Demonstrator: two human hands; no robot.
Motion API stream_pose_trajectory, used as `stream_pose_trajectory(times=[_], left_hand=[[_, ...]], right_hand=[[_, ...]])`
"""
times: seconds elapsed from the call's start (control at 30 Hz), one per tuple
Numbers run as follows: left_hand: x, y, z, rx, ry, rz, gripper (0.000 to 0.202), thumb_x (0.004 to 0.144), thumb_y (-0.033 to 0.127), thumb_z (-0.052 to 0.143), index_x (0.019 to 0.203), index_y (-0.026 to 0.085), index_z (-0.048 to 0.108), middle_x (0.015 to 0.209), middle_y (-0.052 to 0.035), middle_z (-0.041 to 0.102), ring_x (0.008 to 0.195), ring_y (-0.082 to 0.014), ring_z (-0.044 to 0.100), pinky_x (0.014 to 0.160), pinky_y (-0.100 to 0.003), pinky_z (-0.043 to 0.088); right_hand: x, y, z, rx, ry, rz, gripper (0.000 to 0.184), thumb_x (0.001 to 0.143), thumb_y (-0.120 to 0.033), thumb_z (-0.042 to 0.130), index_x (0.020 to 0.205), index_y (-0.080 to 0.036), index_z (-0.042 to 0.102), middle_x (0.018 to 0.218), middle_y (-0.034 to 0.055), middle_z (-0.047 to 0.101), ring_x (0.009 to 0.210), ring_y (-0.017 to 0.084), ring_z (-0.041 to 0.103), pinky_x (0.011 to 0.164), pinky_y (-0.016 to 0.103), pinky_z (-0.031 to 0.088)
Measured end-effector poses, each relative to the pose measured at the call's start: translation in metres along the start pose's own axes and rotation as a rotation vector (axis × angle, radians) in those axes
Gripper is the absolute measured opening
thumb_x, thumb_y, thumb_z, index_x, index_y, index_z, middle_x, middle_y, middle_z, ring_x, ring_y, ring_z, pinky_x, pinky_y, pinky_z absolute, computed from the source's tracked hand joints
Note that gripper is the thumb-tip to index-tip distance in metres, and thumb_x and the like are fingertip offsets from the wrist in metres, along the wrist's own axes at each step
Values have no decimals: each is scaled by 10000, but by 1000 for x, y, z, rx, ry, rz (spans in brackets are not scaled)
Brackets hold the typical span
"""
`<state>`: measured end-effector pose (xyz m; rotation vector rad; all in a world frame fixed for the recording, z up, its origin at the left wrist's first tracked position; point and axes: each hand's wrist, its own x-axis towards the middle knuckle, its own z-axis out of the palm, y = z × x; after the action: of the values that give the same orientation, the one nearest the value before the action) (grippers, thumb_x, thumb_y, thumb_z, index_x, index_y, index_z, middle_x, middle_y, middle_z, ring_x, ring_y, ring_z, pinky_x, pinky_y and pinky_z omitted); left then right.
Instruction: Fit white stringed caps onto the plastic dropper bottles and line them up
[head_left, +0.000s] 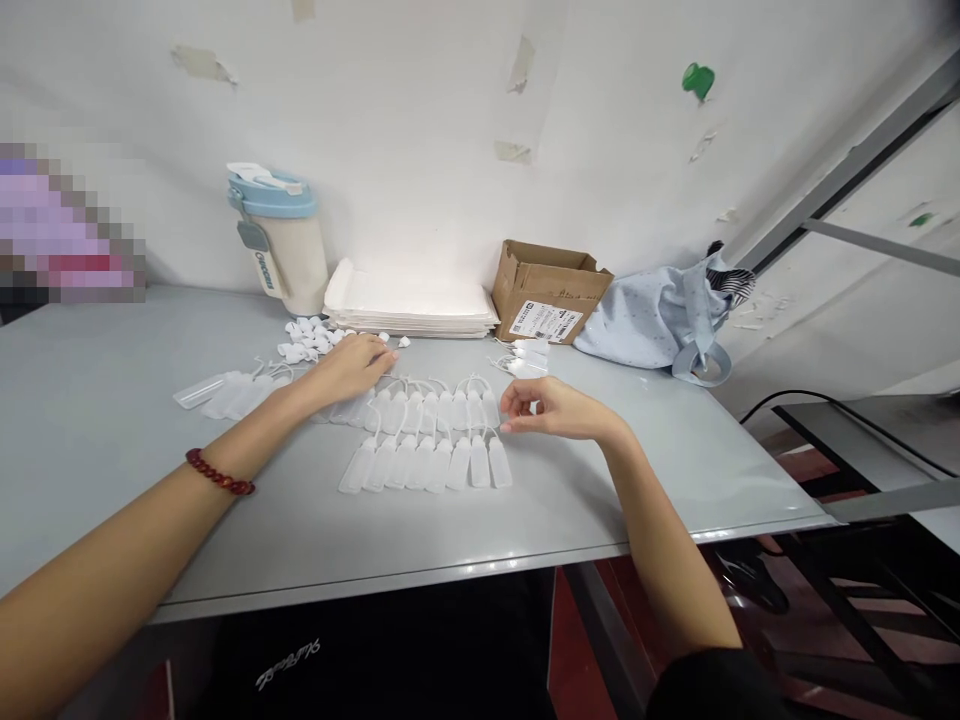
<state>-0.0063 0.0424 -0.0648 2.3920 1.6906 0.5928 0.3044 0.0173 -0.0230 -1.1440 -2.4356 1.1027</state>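
Two rows of small translucent squeeze bottles (427, 440) lie side by side on the grey table (112, 400). My left hand (352, 366), a red bead bracelet on its wrist, lies palm down with fingers stretched out beside a heap of small white caps (307, 338); nothing shows in it. My right hand (551, 408) hovers at the right end of the rows, thumb and fingers curled near the last bottle's cap tether; whether they pinch anything is too small to make out. More loose bottles (225, 392) lie to the left.
A cream tumbler with a blue lid (281, 240) stands by the wall. Beside it are a stack of white sheets (409, 300), an open cardboard box (547, 290) with a few bottles in front, and a light blue cloth bag (660, 315). The table's front edge is near me.
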Motion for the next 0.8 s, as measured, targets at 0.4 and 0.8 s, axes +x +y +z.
stream_pose_trajectory(times=[0.4,0.8], left_hand=[[-10,21,-18,-97,111,-126,418,862,454,384,890,180,699,1108,-66,683,993,-266,615,833,-315,458],[-18,29,-19,-142,141,-111,439,876,446,393,985,164,711,1190,-73,661,1021,-246,615,814,-299,491]], right_hand=[[-14,-21,17,-210,-228,131,580,597,-444,819,1087,-215,611,708,-11,633,675,178,543,553,261,359],[-15,-30,19,-309,-305,213,726,650,-594,730,1206,-184,506,847,26,651,819,224,567,650,290,386]])
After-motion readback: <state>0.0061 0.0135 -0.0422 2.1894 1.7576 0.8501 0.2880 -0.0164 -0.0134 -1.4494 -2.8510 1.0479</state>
